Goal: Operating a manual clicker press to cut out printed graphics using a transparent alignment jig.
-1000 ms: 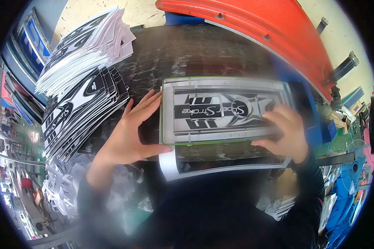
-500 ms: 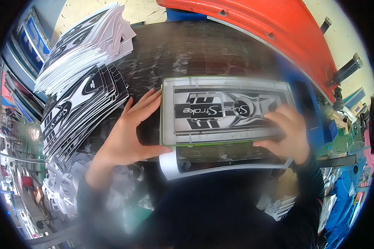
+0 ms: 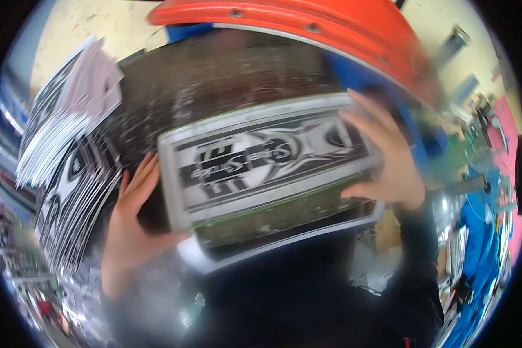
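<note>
A flat rectangular plate with a pale, see-through frame and a green edge lies on the dark worktop, a black-and-white printed pattern showing through it. At its left end rests my left hand, fingers stretched out, the thumb by the near corner. My right hand spans the right end with fingers spread, the index finger reaching over the far corner and the thumb by the near edge. Whether the right fingertips press on the plate is blurred. A white paper border strip sticks out along the near side, its left end curled up.
Left of the plate stand two tall stacks of printed sheets, a nearer black-and-white stack and a farther white one. A large orange-red machine part arches over the worktop's far side. Paper offcuts lie below left.
The whole view has swung, so the plate now looks tilted and further left. My right fingers, bent over the plate's face before, are now stretched out toward its far right corner.
</note>
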Motion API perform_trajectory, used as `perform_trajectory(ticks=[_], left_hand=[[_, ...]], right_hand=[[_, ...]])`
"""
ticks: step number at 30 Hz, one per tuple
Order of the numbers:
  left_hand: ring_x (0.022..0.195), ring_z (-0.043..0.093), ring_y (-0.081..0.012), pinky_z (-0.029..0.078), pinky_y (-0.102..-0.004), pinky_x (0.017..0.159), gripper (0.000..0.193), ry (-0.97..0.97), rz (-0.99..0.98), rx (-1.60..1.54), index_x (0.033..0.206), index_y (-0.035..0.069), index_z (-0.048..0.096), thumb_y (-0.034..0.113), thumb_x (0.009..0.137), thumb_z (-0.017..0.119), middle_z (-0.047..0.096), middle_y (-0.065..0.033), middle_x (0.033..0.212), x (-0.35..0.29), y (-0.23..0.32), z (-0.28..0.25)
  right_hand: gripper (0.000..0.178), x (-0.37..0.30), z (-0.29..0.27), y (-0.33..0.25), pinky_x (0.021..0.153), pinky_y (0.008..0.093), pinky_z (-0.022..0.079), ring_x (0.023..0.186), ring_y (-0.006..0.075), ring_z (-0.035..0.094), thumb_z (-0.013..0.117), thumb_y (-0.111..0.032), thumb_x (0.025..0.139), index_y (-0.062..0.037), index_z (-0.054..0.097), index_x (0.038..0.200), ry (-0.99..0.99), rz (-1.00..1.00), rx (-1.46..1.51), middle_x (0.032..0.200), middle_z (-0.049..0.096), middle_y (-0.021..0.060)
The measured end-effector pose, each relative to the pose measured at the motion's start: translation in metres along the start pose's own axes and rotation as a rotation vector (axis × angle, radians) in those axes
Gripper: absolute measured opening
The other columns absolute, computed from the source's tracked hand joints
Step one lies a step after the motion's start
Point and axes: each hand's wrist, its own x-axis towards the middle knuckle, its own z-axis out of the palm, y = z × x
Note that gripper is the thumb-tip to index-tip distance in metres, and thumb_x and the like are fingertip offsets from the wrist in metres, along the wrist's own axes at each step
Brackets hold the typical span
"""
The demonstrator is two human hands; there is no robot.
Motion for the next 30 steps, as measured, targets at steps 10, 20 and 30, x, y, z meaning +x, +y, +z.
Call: perform_trajectory(ticks=[10, 20, 30], left_hand=[[0.142, 0.026, -0.0348, 0.006, -0.0448, 0.115, 0.104, -0.053, -0.068, -0.021, 0.137, -0.01, 0.041, 0.048, 0.058, 0.078, 0.039, -0.025, 0.146, 0.012, 0.004, 0.002], [0.14, 0.029, -0.035, 0.014, -0.0449, 0.115, 0.103, 0.009, -0.14, -0.024, 0.136, -0.009, 0.042, 0.05, 0.06, 0.079, 0.039, -0.0261, 0.145, 0.011, 0.016, 0.006], [0.14, 0.03, -0.036, 0.014, -0.0464, 0.115, 0.104, -0.006, -0.126, -0.061, 0.136, -0.008, 0.045, 0.054, 0.06, 0.078, 0.039, -0.0268, 0.144, 0.013, 0.013, 0.007]], right_hand=[[0.096, -0.039, 0.009, 0.033, 0.11, 0.0365, 0.031, 0.138, 0.0309, 0.035, 0.086, -0.018, 0.062, -0.0052, 0.037, 0.144, -0.006, 0.267, 0.379, 0.15, 0.034, 0.0194], [0.096, -0.037, 0.016, 0.037, 0.111, 0.0388, 0.03, 0.14, 0.0333, 0.03, 0.084, -0.019, 0.066, -0.0142, 0.033, 0.148, -0.019, 0.251, 0.457, 0.153, 0.026, 0.0196], [0.094, -0.037, 0.014, 0.036, 0.111, 0.0387, 0.031, 0.14, 0.0335, 0.03, 0.084, -0.021, 0.067, -0.0147, 0.035, 0.147, -0.024, 0.243, 0.445, 0.154, 0.024, 0.0201]])
